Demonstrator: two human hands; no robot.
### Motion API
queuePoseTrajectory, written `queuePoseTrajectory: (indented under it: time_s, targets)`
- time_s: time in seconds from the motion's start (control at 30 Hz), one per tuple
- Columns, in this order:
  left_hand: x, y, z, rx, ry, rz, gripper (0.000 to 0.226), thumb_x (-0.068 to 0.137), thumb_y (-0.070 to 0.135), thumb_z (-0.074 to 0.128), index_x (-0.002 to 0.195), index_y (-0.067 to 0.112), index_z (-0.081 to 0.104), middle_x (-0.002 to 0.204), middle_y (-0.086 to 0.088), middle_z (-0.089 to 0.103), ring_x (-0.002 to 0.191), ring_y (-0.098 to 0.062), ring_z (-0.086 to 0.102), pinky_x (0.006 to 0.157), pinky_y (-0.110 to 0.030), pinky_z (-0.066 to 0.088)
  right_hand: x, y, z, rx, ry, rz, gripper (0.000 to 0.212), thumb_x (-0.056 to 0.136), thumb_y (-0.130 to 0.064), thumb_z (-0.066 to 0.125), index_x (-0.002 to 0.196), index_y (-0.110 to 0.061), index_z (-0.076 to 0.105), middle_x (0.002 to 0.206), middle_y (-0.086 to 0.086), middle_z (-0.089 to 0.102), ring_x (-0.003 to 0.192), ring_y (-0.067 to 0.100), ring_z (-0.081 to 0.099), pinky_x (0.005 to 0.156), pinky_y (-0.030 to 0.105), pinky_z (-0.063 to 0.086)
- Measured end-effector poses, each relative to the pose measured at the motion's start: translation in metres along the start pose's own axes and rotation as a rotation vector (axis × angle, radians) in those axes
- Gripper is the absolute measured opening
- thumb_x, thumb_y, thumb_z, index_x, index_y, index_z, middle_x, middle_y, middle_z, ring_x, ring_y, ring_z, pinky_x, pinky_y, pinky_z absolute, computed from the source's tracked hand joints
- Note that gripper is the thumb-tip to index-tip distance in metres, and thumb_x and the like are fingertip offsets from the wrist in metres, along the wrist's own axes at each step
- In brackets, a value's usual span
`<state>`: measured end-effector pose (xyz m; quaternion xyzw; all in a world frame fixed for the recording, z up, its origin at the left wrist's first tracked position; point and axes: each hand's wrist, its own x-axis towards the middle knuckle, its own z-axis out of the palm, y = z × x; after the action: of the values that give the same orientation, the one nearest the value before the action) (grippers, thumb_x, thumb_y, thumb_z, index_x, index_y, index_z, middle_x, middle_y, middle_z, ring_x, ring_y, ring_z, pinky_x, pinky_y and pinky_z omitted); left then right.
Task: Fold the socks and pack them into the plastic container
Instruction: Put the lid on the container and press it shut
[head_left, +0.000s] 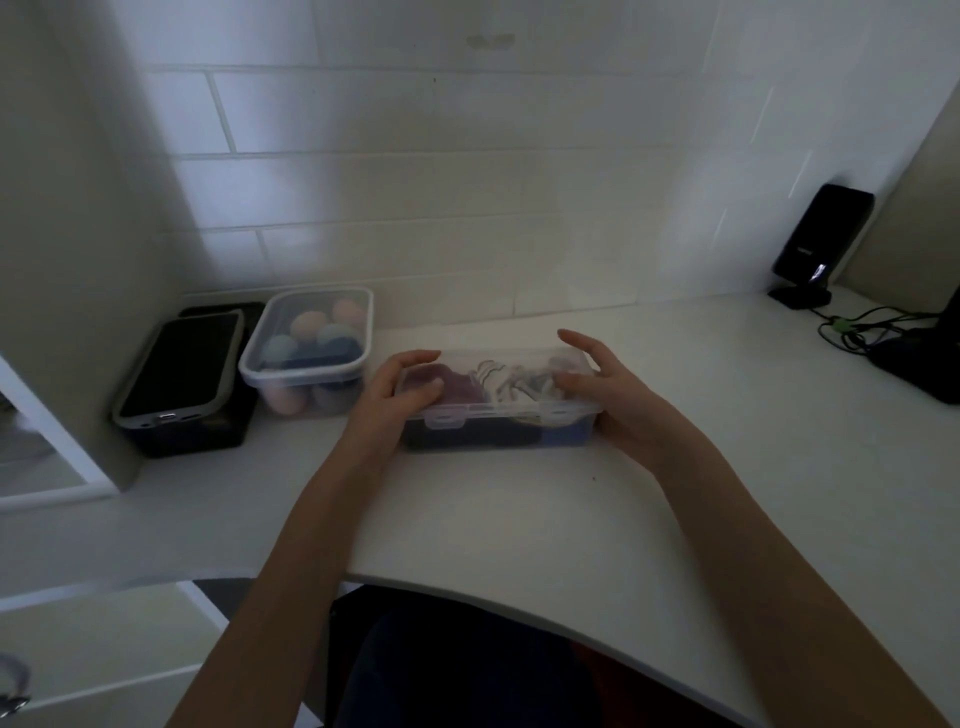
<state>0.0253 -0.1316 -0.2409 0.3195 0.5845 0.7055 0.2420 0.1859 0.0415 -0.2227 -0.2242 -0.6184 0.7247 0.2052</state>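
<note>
A clear plastic container (498, 415) with its lid on sits in the middle of the white desk. Through the lid I see folded socks: a purple one at the left, a striped white one (511, 382) at the right, dark ones below. My left hand (397, 389) rests on the container's left end, thumb on the lid and fingers curled over the far edge. My right hand (605, 384) cups the right end, thumb on the lid, fingers spread above the far corner.
A second clear lidded tub (309, 353) with coloured balls stands to the left by the wall. A phone (179, 364) lies on a black box beside it. At the far right are a black device (821, 239) and cables (862, 325).
</note>
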Motion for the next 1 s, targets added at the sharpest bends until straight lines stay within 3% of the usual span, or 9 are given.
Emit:
queuePoseTrajectory:
  time_s: [0.27,0.37,0.47,0.57,0.67,0.73,0.8,0.87,1.0]
  targets:
    - [-0.006,0.002,-0.004,0.033,-0.017,0.042,0.031,0.084,-0.001,0.058,0.102,0.025,0.062,0.103,-0.005,0.065,0.094,-0.017,0.063,0.081,-0.021,0.053,0.002,0.000,-0.006,-0.018,-0.024,0.016,0.063,0.087,-0.004,0.061,0.140,-0.024,0.035,0.114,0.009,0.062,0.099,0.024,0.066,0.086,0.032,0.057]
    - [-0.010,0.003,-0.001,0.196,0.031,0.107,0.022,0.089,0.006,0.054,0.100,0.021,0.065,0.105,0.000,0.066,0.098,-0.008,0.060,0.082,-0.014,0.048,-0.001,0.000,-0.003,-0.174,0.024,-0.025,0.054,0.087,-0.013,0.063,0.136,-0.024,0.042,0.121,0.010,0.060,0.102,0.023,0.065,0.088,0.034,0.057]
    - [-0.013,-0.003,0.003,0.569,0.195,0.227,0.027,0.096,0.023,0.044,0.106,0.021,0.069,0.136,-0.007,0.053,0.126,-0.005,0.044,0.095,-0.002,0.028,-0.001,0.010,0.008,-0.491,0.278,-0.266,0.026,0.093,-0.020,0.053,0.119,-0.018,0.059,0.119,0.006,0.061,0.108,0.020,0.062,0.087,0.024,0.051]
    - [-0.013,-0.005,0.007,0.805,0.263,0.304,0.041,0.093,0.035,0.034,0.113,0.020,0.066,0.148,-0.008,0.039,0.137,-0.018,0.033,0.104,-0.012,0.020,0.000,0.024,0.014,-0.834,0.423,-0.556,0.036,0.095,-0.030,0.039,0.112,-0.014,0.066,0.130,0.006,0.057,0.125,0.018,0.050,0.102,0.026,0.036]
    - [-0.015,-0.006,0.008,0.951,0.168,0.469,0.045,0.095,0.035,0.032,0.115,0.010,0.064,0.137,-0.009,0.053,0.135,-0.021,0.038,0.113,-0.028,0.024,-0.001,0.024,0.008,-1.087,0.309,-0.607,0.048,0.085,-0.050,0.042,0.120,-0.026,0.064,0.142,-0.004,0.050,0.136,0.012,0.039,0.114,0.036,0.026]
    - [-0.016,-0.008,0.005,1.040,0.103,0.516,0.050,0.093,0.037,0.030,0.121,0.008,0.060,0.133,-0.008,0.057,0.134,-0.023,0.040,0.114,-0.031,0.026,-0.004,0.017,0.004,-1.019,0.137,-0.525,0.054,0.076,-0.055,0.057,0.126,-0.032,0.059,0.144,-0.007,0.048,0.139,0.008,0.032,0.116,0.032,0.024]
    - [-0.017,-0.006,-0.001,1.062,0.041,0.495,0.054,0.089,0.044,0.033,0.127,0.012,0.055,0.134,-0.004,0.056,0.133,-0.018,0.039,0.112,-0.021,0.021,-0.004,0.011,0.000,-0.947,-0.006,-0.448,0.064,0.071,-0.045,0.075,0.130,-0.034,0.054,0.147,-0.007,0.043,0.142,0.006,0.024,0.116,0.027,0.020]
    - [-0.016,-0.005,-0.005,1.074,-0.002,0.500,0.059,0.083,0.048,0.040,0.129,0.014,0.053,0.135,-0.003,0.055,0.131,-0.016,0.040,0.110,-0.014,0.017,-0.003,0.009,-0.003,-0.971,-0.043,-0.451,0.068,0.070,-0.036,0.079,0.132,-0.033,0.052,0.149,-0.005,0.041,0.143,0.007,0.020,0.114,0.026,0.017]
    - [-0.013,-0.001,-0.005,1.116,0.005,0.509,0.058,0.080,0.047,0.044,0.124,0.012,0.058,0.129,-0.005,0.060,0.125,-0.019,0.049,0.108,-0.021,0.025,0.000,0.010,-0.001,-0.975,-0.024,-0.477,0.058,0.076,-0.031,0.075,0.131,-0.032,0.054,0.148,-0.003,0.042,0.144,0.012,0.020,0.118,0.035,0.019]
